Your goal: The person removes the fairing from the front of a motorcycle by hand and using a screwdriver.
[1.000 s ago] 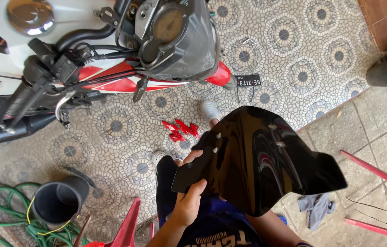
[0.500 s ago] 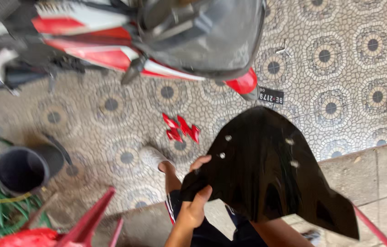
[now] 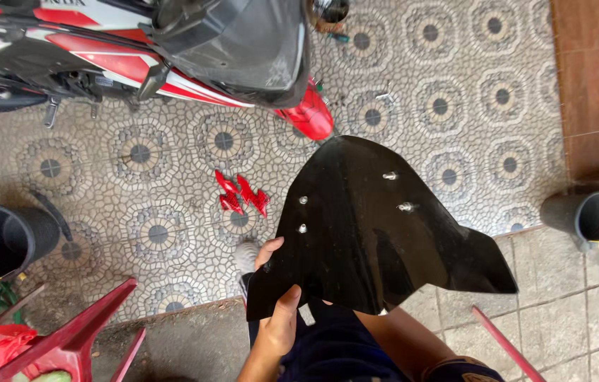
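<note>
Closest in, the left hand (image 3: 279,311) has its fingers curled round the lower left edge of a glossy black windshield (image 3: 370,226), thumb on top, holding it up over the person's lap. The right hand is somewhere behind the panel, so its fingers can't be made out. The windshield has a few silver bolts (image 3: 390,175) poking through it (five or so). On the patterned tile floor (image 3: 136,155) just past it lie some small red pieces (image 3: 241,194). A black bucket (image 3: 2,237) sits off left, and the red and white motorcycle (image 3: 172,49) is parked furthest back.
</note>
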